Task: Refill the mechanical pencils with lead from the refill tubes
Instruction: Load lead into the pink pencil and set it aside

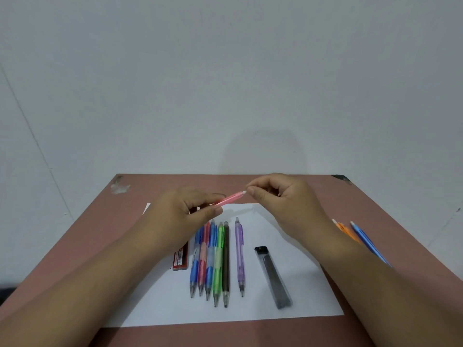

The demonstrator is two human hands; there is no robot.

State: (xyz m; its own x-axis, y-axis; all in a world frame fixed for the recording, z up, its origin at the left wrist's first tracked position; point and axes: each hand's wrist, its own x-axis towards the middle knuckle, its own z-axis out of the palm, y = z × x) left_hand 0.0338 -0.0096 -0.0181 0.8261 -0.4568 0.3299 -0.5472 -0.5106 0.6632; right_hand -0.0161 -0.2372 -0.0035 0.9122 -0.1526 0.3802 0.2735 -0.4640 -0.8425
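Above the paper sheet [300,291], left hand [180,211] grips pink pencil [229,199]; right hand [278,196] pinches its cap.

A reddish-brown table [363,196] carries a white paper sheet [300,291], an orange pencil [347,231] and a blue pencil [368,242].

1. The red lead refill tube [181,257], lying on the white paper sheet [288,314] to the left of the row of pencils, carries a white label with dark print, too small and blurred to read.
2. No other lettering, brand, number or sign can be read anywhere.
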